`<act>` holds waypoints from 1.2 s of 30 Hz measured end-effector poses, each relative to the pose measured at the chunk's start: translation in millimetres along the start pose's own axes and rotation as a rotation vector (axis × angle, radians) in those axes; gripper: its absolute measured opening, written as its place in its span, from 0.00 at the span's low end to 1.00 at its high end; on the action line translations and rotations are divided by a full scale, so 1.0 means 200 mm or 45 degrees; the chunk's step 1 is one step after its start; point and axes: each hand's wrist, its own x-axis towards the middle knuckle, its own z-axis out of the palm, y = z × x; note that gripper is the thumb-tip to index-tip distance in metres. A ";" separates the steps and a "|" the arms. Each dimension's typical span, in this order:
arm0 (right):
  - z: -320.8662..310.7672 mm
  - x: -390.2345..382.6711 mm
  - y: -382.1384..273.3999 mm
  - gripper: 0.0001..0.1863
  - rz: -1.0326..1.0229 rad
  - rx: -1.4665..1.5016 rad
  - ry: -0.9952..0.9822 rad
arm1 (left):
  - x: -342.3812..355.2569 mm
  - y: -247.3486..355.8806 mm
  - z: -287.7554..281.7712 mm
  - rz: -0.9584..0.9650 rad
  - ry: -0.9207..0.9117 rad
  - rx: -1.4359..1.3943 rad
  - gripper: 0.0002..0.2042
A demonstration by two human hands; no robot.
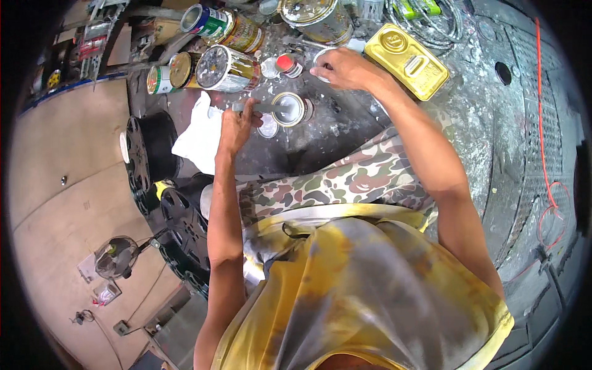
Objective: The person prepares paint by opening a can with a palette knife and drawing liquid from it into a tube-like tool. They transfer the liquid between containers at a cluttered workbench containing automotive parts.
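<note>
My left hand (237, 126) is closed on a flat grey stirring stick (265, 107), which reaches to the right over a small open can (288, 110). Pale grey paint shows inside that can, and the stick's end is at the paint. Beside the can lies a round lid (268, 126) smeared with pale grey. Up and to the right, my right hand (348, 69) curls its fingers on the rim of a round whitish lid or cup (320, 61), mostly hidden by the hand. Left of it stands a small jar with a red cap (288, 63).
Paint-splashed cans (223, 68) stand at the far left, and a large tin (314, 18) at the back. A gold rectangular tin (407, 61) lies right of my right hand. White cloth or paper (198, 139) is by my left wrist. An orange cord (542, 123) runs down the right.
</note>
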 end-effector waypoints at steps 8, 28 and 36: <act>0.27 0.01 -0.12 0.18 -0.131 0.210 -0.188 | 0.03 0.00 0.04 -0.128 -0.231 -0.165 0.17; 0.37 0.38 -0.48 0.24 -0.297 0.222 0.216 | 0.43 -0.31 -0.24 0.364 -0.621 0.430 0.47; 0.69 0.28 -0.26 0.20 -0.225 0.073 0.177 | 0.54 -0.43 0.10 0.496 -0.819 0.480 0.72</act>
